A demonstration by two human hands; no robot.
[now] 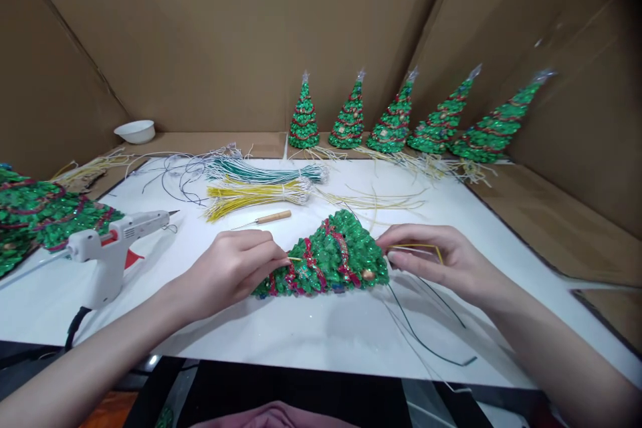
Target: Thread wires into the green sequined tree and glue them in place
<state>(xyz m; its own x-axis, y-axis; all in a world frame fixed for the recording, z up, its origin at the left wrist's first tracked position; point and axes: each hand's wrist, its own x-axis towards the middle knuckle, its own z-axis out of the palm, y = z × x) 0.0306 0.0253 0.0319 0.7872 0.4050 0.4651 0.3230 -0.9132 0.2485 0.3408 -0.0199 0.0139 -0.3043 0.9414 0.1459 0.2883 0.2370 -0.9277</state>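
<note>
A small glittery green Christmas tree [328,254] with red garlands lies on its side on the white table, its wide base to the right. At its left part my left hand [245,267] is closed in a pinch, with a short bit of yellow wire [295,259] sticking out at the fingertips. My right hand [436,257] is by the base, thumb and fingers closed on a bent yellow wire [421,246] and a white one beside it. Dark green wires [418,334] trail from the base toward the front edge. The tree's tip is hidden behind my left hand.
An awl [273,217] lies behind the tree, near bundles of yellow wires [258,194] and green wires [265,172]. A hot glue gun [108,254] stands at left beside more trees [55,210]. Several upright trees [391,120] line the back; a white bowl [135,132] sits back left.
</note>
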